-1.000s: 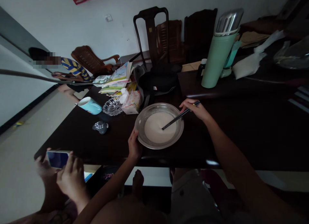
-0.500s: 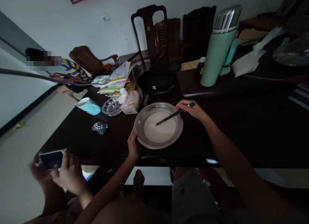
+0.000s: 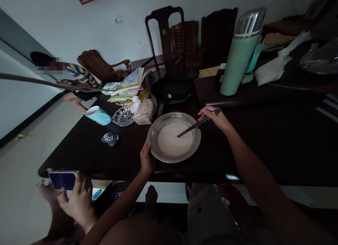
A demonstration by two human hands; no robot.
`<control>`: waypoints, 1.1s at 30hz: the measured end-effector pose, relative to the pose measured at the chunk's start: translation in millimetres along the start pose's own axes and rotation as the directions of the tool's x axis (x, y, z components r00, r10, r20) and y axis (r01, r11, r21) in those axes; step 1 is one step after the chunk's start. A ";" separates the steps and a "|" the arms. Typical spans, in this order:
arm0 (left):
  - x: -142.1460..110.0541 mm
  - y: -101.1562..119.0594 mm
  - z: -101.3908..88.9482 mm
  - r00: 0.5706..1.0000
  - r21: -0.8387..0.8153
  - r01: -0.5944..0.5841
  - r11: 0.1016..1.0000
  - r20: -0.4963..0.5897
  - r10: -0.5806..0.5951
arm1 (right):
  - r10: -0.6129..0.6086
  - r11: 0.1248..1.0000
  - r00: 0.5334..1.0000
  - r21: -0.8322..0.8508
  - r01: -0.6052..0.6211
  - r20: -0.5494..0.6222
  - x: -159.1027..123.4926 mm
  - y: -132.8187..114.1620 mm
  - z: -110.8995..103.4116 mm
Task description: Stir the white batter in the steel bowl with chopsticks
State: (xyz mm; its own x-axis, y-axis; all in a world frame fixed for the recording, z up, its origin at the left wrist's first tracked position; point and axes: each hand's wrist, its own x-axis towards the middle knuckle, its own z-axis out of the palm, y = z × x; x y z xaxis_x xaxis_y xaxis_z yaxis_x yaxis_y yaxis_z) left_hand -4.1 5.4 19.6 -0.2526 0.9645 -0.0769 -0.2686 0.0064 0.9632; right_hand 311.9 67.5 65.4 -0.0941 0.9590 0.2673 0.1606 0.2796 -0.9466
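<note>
A metal bowl [image 3: 196, 141] of pale batter [image 3: 171, 144] sits on the dark table [image 3: 264, 139] in front of me. My left hand [image 3: 146, 158] grips the bowl's near-left rim. Over the far-right rim, my right hand [image 3: 215, 118] is closed on a pair of dark chopsticks [image 3: 196, 124]. Their tips dip into the batter near its middle.
Behind the bowl lie a black pan [image 3: 171, 88], a tissue pack [image 3: 144, 112], a glass dish [image 3: 123, 117], a blue mug [image 3: 98, 115], books [image 3: 126, 86] and a green thermos [image 3: 237, 58]. Another person's hands [image 3: 76, 199] hold a phone [image 3: 62, 179] at lower left. Chairs stand along the wall.
The chopstick tips have swept through the batter, left and then back toward the middle. The other person's phone shifted slightly. My left hand has stayed on the rim.
</note>
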 end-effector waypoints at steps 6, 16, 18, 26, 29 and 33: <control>0.3 0.2 -4.1 1.000 -0.003 -0.006 1.000 0.024 0.006 | -0.019 1.000 0.992 -0.007 0.020 0.125 0.4 -1.5 4.2; -1.5 2.7 -0.7 1.000 -0.006 -0.005 1.000 0.030 0.005 | -0.019 1.000 0.991 -0.011 0.021 0.132 0.5 -1.6 4.7; -0.7 1.3 -1.3 1.000 -0.009 -0.012 1.000 0.025 0.013 | -0.030 0.999 0.995 -0.021 0.032 0.092 0.7 -1.4 4.2; 1.5 -3.3 -3.4 1.000 -0.051 0.018 0.999 0.012 -0.018 | 0.000 1.000 0.990 0.012 -0.001 0.144 0.0 -1.3 4.7; 0.0 -0.3 -1.7 1.000 -0.050 0.016 0.999 0.018 -0.015 | -0.019 1.000 0.998 -0.008 0.019 0.066 0.3 -1.2 3.2; 0.0 0.4 -1.9 0.999 -0.033 0.022 0.999 0.034 -0.021 | -0.014 1.000 0.999 0.018 0.013 0.052 -0.4 -2.0 1.9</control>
State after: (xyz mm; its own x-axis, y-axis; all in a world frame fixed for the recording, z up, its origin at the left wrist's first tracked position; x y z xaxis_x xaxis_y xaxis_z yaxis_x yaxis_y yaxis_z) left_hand -5.9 4.9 19.5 -0.2156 0.9725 -0.0884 -0.3046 0.0191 0.9523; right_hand 309.8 66.5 66.8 -0.1474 0.9514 0.2706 0.1417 0.2910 -0.9462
